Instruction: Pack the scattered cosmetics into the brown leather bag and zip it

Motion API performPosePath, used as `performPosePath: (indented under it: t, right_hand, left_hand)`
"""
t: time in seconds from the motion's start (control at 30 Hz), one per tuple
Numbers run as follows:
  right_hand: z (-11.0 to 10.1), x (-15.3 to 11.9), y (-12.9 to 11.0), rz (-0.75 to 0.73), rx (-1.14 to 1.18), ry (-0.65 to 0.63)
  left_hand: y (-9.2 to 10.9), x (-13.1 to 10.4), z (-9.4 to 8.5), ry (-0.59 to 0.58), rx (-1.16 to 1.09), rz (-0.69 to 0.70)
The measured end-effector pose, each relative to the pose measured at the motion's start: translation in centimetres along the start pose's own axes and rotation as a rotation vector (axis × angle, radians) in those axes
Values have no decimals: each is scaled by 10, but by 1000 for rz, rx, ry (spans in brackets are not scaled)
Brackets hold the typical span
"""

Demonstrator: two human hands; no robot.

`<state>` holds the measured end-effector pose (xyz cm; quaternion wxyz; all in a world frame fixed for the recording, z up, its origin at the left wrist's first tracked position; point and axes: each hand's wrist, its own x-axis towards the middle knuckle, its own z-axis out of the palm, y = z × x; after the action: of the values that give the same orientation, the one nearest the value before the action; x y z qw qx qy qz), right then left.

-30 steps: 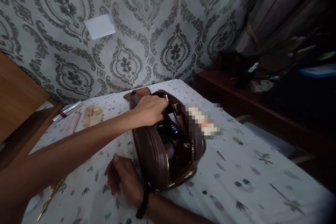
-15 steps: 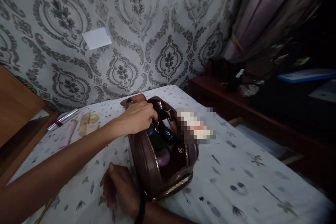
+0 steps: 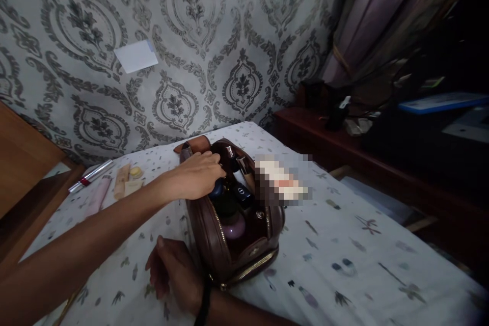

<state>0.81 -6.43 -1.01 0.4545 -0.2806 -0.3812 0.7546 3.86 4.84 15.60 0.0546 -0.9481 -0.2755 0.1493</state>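
Observation:
A brown leather bag [image 3: 206, 229] stands unzipped on the bed. My left hand [image 3: 200, 175] reaches over its far left rim, fingers curled together and pointing down inside; the fingertips and anything between them are hidden. Inside the bag are a black case [image 3: 242, 193], a clear bottle with a silver cap [image 3: 240, 175], a purple round item [image 3: 234, 228] and a dark blue item [image 3: 217, 188] near my left fingers. My right hand [image 3: 171, 272], with a black band at the wrist, rests left of the bag's near end, loosely bent with thumb apart and nothing in it.
Left on the patterned sheet [image 3: 328, 244] lie a silver tube [image 3: 91, 175], a pink tube [image 3: 98, 196], a beige tube [image 3: 121, 182] and a small yellow pot [image 3: 136, 172]. A blurred-out item [image 3: 282, 181] lies right of the bag. A dark red desk [image 3: 305, 127] stands beyond.
My left hand has turned slightly, and its fingertips have gone from partly visible to hidden in the bag. My right hand stays put. The view has shifted slightly.

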Motion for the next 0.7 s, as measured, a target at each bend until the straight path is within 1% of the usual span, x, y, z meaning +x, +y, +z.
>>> performPosePath:
  t: [0.2, 0.43, 0.5, 0.6, 0.7]
  right_hand:
    - [-1, 1, 4, -5, 1, -5]
    - [-1, -1, 1, 17, -2, 0]
    - [0, -1, 1, 22, 1, 3]
    - [0, -1, 2, 3, 1, 0]
    - [0, 0, 2, -5, 6, -3]
  left_hand:
    - [-1, 3, 1, -55, 9, 9]
    - [-2, 3, -1, -114, 31, 20]
    - [-1, 4, -2, -115, 34, 21]
    - [-2, 4, -2, -104, -19, -2]
    - [-7, 1, -5, -49, -131, -7]
